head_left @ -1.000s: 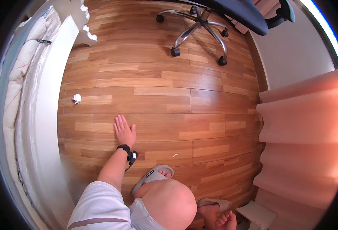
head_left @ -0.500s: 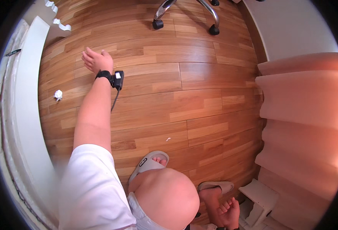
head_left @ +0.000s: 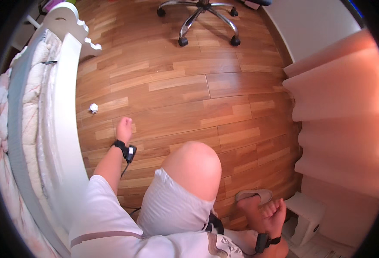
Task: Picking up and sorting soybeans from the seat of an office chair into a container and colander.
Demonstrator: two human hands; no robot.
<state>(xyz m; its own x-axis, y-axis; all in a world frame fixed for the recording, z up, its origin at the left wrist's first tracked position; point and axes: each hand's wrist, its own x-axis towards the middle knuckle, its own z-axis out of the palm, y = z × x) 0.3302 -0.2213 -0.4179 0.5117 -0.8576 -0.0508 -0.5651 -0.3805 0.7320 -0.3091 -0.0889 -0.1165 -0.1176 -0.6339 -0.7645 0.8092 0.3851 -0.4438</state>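
Note:
My left hand (head_left: 125, 130) hangs over the wooden floor, below a crumpled white paper ball (head_left: 93, 108) and apart from it. It is seen edge-on, so its fingers are mostly hidden. A black strap with a small black box (head_left: 129, 152) and a cable sits on that wrist. At the lower right, my right hand (head_left: 274, 216) lies palm up near my leg, its fingers loosely bent and nothing in them. Its wrist carries a similar black strapped box (head_left: 262, 243).
On the left stands a white bed frame (head_left: 66, 99) with layered bedding (head_left: 32, 107). A wheeled chair base (head_left: 203, 6) is at the far side. A pink curtain (head_left: 331, 107) hangs on the right, above a small white stool (head_left: 303, 210). A beige slipper (head_left: 258, 195) is beside it.
My left hand has drawn back toward me from farther out, its fingers no longer seen spread. The view has shifted, bringing more bed and chair in. My bent knee and right hand sit higher in view.

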